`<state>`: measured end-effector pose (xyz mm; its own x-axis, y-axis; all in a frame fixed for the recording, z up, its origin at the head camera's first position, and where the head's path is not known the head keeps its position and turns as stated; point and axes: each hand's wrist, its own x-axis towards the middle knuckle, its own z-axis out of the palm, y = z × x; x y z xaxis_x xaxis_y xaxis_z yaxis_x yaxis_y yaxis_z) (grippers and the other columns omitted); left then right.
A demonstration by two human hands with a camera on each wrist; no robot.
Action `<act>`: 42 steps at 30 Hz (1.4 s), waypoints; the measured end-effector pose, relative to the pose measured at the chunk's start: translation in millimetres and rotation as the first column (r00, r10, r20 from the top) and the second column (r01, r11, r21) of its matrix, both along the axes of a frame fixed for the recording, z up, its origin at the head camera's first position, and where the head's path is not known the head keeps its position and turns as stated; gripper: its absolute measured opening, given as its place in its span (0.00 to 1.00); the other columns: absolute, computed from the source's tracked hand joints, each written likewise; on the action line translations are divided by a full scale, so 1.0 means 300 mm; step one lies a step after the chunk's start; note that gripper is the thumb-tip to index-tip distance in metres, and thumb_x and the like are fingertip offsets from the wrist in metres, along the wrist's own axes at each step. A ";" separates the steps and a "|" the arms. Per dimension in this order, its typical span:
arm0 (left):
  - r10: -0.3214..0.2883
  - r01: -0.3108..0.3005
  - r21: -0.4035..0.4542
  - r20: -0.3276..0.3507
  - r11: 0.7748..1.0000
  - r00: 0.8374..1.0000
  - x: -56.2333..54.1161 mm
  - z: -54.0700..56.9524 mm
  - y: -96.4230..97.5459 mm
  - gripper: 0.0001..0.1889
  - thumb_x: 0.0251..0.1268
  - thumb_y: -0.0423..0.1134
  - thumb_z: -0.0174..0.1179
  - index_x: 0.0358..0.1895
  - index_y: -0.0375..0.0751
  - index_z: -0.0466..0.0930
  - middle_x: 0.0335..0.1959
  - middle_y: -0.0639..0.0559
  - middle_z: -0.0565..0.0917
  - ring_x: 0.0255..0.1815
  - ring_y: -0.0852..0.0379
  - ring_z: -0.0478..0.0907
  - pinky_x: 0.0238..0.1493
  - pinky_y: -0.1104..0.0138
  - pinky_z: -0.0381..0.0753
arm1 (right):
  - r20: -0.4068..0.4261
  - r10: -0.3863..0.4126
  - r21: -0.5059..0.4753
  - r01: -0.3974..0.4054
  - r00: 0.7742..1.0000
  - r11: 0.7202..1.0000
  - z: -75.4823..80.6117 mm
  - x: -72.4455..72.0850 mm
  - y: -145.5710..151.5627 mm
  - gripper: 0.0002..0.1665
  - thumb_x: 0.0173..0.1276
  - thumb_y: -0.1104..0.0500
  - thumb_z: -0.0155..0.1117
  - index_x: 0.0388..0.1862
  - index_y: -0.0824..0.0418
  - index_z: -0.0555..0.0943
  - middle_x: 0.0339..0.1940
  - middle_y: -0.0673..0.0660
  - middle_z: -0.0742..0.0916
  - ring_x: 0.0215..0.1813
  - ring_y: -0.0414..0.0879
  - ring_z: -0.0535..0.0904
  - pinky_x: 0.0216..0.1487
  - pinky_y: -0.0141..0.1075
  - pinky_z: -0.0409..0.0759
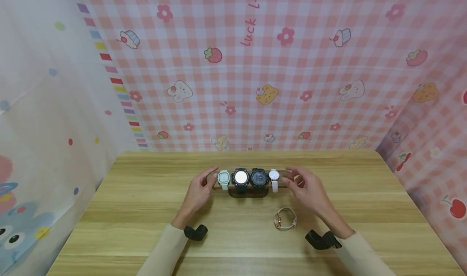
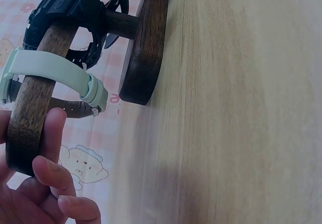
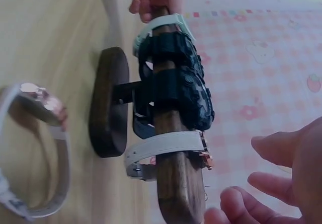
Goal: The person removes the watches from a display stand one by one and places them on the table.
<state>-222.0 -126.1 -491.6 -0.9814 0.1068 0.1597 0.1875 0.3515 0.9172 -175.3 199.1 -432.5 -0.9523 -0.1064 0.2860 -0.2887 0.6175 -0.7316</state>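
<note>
A dark wooden watch stand [image 1: 249, 193] bears a row of watches along its bar. From left to right these are a mint-green watch [image 1: 223, 178], two chunky black watches, one with a bright glare on its face [image 1: 241, 177] and one dark [image 1: 259, 178], and a slim white-strapped watch [image 1: 274, 178]. My left hand [image 1: 198, 190] grips the bar's left end, fingers and thumb on either side of the wood [image 2: 26, 123]. Around the bar's right end, my right hand [image 1: 309, 190] holds its fingers loosely spread, thumb apart; whether a fingertip touches the wood [image 3: 181, 194] I cannot tell.
A loose watch [image 1: 285, 218] with a pale strap and rose-gold case lies on the wooden table [image 1: 233, 243], in front of the stand and left of my right forearm. Behind the table hangs a pink checked cloth [image 1: 233, 114].
</note>
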 end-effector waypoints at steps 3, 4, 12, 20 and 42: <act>0.006 -0.006 0.003 -0.005 1.000 1.000 -0.002 0.001 0.002 0.19 0.76 0.41 0.54 0.65 0.41 0.77 0.57 0.46 0.81 0.30 0.57 0.70 0.29 0.71 0.69 | 0.025 0.010 -0.006 -0.010 1.000 1.000 0.010 -0.023 -0.006 0.25 0.68 0.61 0.68 0.62 0.67 0.77 0.40 0.59 0.84 0.35 0.45 0.80 0.31 0.33 0.79; 0.008 -0.008 0.000 -0.008 1.000 1.000 -0.002 0.000 0.002 0.19 0.76 0.41 0.55 0.64 0.41 0.78 0.57 0.46 0.81 0.29 0.58 0.70 0.29 0.71 0.69 | 0.033 0.014 -0.008 -0.013 0.999 1.000 0.012 -0.029 -0.009 0.25 0.68 0.61 0.68 0.63 0.67 0.76 0.41 0.60 0.84 0.35 0.45 0.80 0.31 0.33 0.79; -0.006 0.006 -0.013 -0.003 1.000 1.000 0.054 0.102 0.021 0.18 0.77 0.36 0.52 0.64 0.36 0.77 0.61 0.41 0.80 0.35 0.55 0.71 0.34 0.70 0.69 | 0.113 0.044 -0.029 -0.041 0.993 0.999 0.005 -0.065 -0.026 0.28 0.69 0.60 0.67 0.66 0.67 0.74 0.45 0.62 0.83 0.34 0.45 0.79 0.29 0.32 0.77; -0.021 0.021 -0.014 0.008 1.000 1.000 0.071 0.123 0.022 0.18 0.77 0.37 0.52 0.65 0.34 0.76 0.64 0.40 0.78 0.43 0.54 0.74 0.39 0.71 0.71 | 0.141 0.024 -0.010 -0.023 0.990 1.000 -0.012 -0.083 -0.043 0.29 0.67 0.59 0.69 0.64 0.68 0.75 0.45 0.62 0.83 0.33 0.44 0.76 0.30 0.32 0.75; -0.018 0.018 -0.006 0.005 1.000 1.000 0.072 0.131 0.021 0.18 0.77 0.35 0.52 0.64 0.36 0.77 0.59 0.38 0.80 0.33 0.57 0.71 0.31 0.72 0.69 | 0.126 0.004 0.007 -0.005 0.992 1.000 -0.013 -0.107 -0.082 0.24 0.67 0.62 0.68 0.60 0.69 0.79 0.32 0.56 0.83 0.29 0.44 0.74 0.28 0.32 0.72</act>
<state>-200.4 -119.8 -452.4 -0.9801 0.1253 0.1542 0.1893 0.3532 0.9162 -207.5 174.6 -436.4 -0.9802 -0.1127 0.1629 -0.1974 0.6220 -0.7577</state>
